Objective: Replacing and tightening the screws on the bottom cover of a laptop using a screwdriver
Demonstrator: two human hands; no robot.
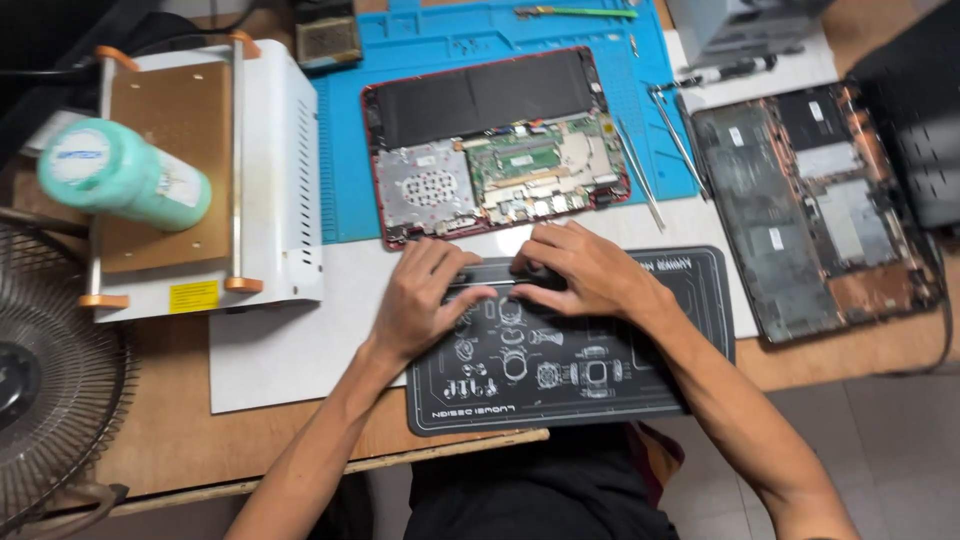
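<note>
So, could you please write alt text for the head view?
Left hand and right hand press a small dark part on a black mat, below an opened red laptop on a blue mat.

A brown wooden worktop [180,440] carries a white paper sheet [290,350] at its middle and a blue silicone repair mat [345,150] further back. At the left stands a white metal box-shaped machine [275,170], with a round wire-grille fan [50,380] beside it. At the right lies a black plastic laptop bottom cover [810,220], inner side up.
</note>
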